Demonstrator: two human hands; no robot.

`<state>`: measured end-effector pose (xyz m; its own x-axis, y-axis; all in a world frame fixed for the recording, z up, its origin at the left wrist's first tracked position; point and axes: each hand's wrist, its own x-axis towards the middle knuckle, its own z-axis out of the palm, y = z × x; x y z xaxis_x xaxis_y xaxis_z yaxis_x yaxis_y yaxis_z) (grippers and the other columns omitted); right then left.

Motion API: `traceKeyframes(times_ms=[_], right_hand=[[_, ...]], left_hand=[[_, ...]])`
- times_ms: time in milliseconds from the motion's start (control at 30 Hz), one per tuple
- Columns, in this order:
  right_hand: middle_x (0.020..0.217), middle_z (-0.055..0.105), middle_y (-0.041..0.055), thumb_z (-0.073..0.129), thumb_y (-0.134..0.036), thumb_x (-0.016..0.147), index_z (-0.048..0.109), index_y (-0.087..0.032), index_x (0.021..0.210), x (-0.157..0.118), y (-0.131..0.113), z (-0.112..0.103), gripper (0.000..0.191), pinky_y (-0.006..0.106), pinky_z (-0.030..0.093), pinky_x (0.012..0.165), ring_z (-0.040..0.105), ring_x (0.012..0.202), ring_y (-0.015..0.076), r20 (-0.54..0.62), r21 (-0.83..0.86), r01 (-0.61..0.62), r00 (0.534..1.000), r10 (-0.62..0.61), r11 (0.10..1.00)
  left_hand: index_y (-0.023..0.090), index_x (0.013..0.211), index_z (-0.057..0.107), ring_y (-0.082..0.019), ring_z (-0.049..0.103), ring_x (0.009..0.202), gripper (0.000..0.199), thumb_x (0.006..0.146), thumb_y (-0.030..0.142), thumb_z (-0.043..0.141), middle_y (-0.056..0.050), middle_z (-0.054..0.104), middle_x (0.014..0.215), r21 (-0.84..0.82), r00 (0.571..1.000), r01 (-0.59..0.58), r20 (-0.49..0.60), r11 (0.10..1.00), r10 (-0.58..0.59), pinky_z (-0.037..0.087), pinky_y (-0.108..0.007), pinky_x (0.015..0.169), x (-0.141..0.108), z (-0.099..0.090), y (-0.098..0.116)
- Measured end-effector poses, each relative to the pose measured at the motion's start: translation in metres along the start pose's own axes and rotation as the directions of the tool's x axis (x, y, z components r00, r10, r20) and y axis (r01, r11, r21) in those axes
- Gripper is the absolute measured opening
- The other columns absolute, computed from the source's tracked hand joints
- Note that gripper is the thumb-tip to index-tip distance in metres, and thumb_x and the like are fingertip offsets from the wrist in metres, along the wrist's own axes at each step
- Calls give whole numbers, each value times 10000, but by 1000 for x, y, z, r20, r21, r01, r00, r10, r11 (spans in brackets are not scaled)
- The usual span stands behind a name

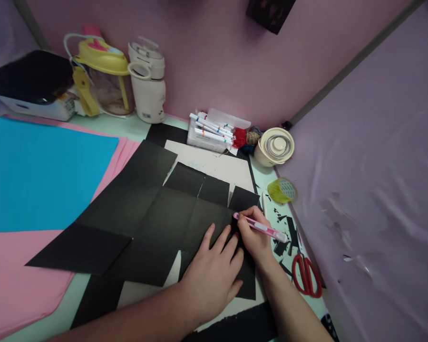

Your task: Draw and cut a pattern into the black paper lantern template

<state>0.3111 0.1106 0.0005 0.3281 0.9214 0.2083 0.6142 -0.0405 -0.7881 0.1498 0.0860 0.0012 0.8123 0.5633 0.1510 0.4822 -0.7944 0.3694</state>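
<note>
A large sheet of black cardstock (167, 218) lies across the middle, creased by folds and slit into flaps along its far and near edges. My left hand (214, 266) rests flat on it, fingers spread. Just right of those fingertips, my right hand (253, 232) is closed round a pink craft knife (260, 225), its front end pointing left and down at the cardstock. The blade itself is too small to make out. Under the black sheet shows a whitish board (214, 159).
Red-handled scissors (306, 275) and black paper scraps (288, 232) lie at the right, near green tape (281, 190) and a cream round container (274, 146). Behind stand a marker box (210, 133), a white bottle (148, 85) and a yellow-lidded jug (109, 78). Blue paper (46, 175) lies left.
</note>
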Motion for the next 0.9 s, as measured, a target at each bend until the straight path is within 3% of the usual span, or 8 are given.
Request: traceKeyframes(times_ms=[900], right_hand=[[591, 548, -37, 565, -240, 783, 497, -217, 653, 1, 1, -1, 149, 243, 390, 520, 493, 534, 125, 43, -28, 20, 999, -18, 999]], left_hand=[[162, 1389, 471, -340, 305, 1413, 559, 943, 496, 437, -134, 456, 1476, -11, 1000, -1, -6, 1000, 0, 173, -604, 1147, 0, 2, 0]])
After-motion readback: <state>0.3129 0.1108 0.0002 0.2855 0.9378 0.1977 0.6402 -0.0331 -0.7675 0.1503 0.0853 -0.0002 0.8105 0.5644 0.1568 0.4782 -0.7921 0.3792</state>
